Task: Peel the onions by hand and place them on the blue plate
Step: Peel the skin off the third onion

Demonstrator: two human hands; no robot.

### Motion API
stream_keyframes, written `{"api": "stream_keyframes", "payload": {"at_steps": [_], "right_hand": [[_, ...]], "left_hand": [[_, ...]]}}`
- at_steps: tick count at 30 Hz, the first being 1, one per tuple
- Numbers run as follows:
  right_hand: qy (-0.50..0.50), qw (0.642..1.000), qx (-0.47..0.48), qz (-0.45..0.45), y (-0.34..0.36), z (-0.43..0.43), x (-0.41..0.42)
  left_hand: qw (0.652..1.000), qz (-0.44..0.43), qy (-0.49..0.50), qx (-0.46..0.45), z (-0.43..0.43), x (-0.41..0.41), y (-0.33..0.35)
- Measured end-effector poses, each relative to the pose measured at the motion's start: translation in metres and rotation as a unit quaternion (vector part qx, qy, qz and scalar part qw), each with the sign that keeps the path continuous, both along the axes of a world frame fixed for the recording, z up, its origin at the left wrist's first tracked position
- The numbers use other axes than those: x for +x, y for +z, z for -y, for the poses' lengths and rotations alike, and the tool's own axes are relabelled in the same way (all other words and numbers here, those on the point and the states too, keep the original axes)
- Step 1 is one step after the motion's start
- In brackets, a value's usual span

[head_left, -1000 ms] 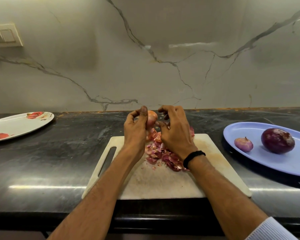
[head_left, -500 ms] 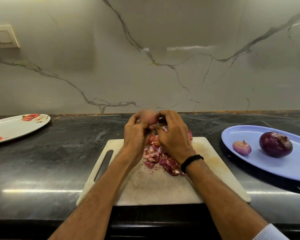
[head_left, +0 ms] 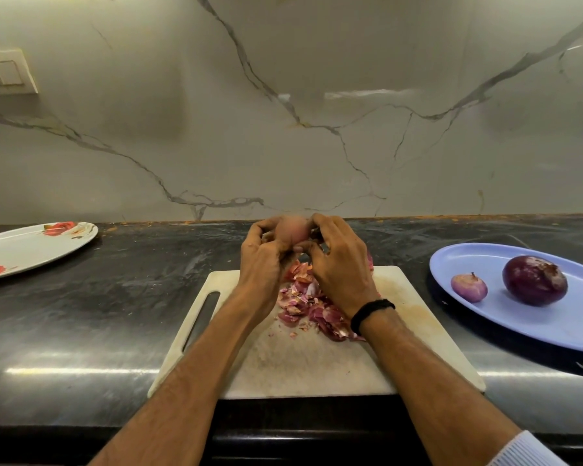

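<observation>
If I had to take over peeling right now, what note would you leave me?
Left hand: grips the held onion above the cutting board.
Right hand: pinches at the onion's side. Blur hides how much skin is on it.
Peels: heaped on the board.
Done: a small onion and a big onion lie apart on the blue plate, and both look peeled.
Left: finish peeling the held onion, then set it on the blue plate.

Nothing here can be read: no lettering, number or brand shows on the blue plate (head_left: 535,326), the flowered plate (head_left: 31,252), the cutting board (head_left: 300,364) or the wall switch (head_left: 4,73)
</observation>
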State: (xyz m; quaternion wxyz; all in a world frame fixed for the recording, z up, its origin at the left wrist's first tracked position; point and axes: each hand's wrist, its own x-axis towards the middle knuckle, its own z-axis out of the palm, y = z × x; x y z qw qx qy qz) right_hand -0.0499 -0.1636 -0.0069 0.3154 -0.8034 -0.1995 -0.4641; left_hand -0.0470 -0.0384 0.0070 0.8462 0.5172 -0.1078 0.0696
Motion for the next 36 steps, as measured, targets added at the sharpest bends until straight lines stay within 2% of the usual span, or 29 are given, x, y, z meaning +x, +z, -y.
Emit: {"api": "stream_keyframes", "payload": {"at_steps": [7,13,19,27,36], "right_hand": [[-0.006,1.0,-0.006,-0.013,-0.0007,0.0024,0.0008],[-0.006,1.0,0.01,0.012,-0.0018,-0.0001,0.0028],[0.033,0.999,0.014,-0.037,-0.001,-0.0028,0.0027],[0.027,0.999,0.038,-0.017,0.0011,-0.0016,0.0008],[0.015,0.999,0.03,-0.011,0.002,0.0017,-0.0025]], "left_hand": [[1.0,0.012,0.008,0.007,0.0002,-0.0006,-0.0014],[1.0,0.021,0.016,-0.002,0.0002,-0.0004,-0.0015],[0.999,0.022,0.028,0.001,0.0011,0.0,-0.0012],[1.0,0.017,0.003,-0.019,-0.0001,-0.0002,0.0013],[1.0,0.021,-0.006,0.003,-0.0015,0.0,-0.0011]]}}
